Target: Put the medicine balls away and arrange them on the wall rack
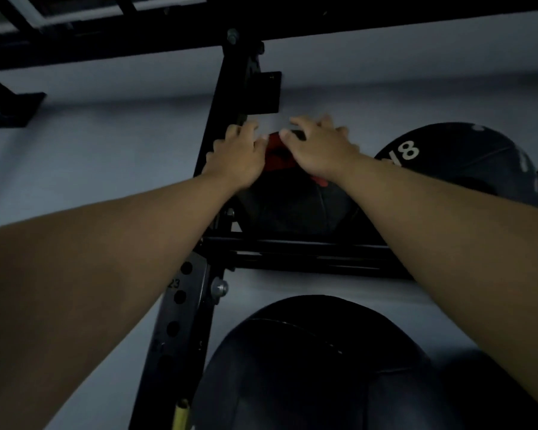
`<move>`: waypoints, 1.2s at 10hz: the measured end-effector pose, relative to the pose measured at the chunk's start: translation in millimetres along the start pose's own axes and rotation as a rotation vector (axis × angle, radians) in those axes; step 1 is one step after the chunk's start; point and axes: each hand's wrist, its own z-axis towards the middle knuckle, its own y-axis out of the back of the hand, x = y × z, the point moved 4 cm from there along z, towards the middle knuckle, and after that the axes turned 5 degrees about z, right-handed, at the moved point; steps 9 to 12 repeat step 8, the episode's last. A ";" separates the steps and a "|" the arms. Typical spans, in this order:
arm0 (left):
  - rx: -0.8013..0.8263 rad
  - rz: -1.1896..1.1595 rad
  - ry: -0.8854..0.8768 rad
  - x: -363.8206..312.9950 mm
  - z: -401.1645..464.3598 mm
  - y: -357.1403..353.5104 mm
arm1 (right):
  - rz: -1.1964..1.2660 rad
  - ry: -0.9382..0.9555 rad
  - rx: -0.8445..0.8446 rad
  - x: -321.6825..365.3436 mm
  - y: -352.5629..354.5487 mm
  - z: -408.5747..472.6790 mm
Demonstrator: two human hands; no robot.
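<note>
I look up at a black wall rack (295,252). A black medicine ball with red markings (292,200) sits on its upper rails, right beside the upright post. My left hand (236,156) and my right hand (320,147) both rest on the top of this ball, fingers spread over it. To its right on the same rails sits a black ball marked 8 (466,162). Below the rails a large black ball (308,367) fills the lower tier, with another dark ball (491,395) to its right.
The black perforated upright post (180,311) stands left of the balls, bolted to a crossbeam (292,23) overhead. A wall bracket (13,110) sits at the upper left. The grey wall (90,169) is behind everything. The scene is dim.
</note>
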 end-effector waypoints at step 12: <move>0.102 -0.066 0.056 -34.3 -17.7 1.6 | 0.101 0.073 0.095 -32.6 17.9 -31.5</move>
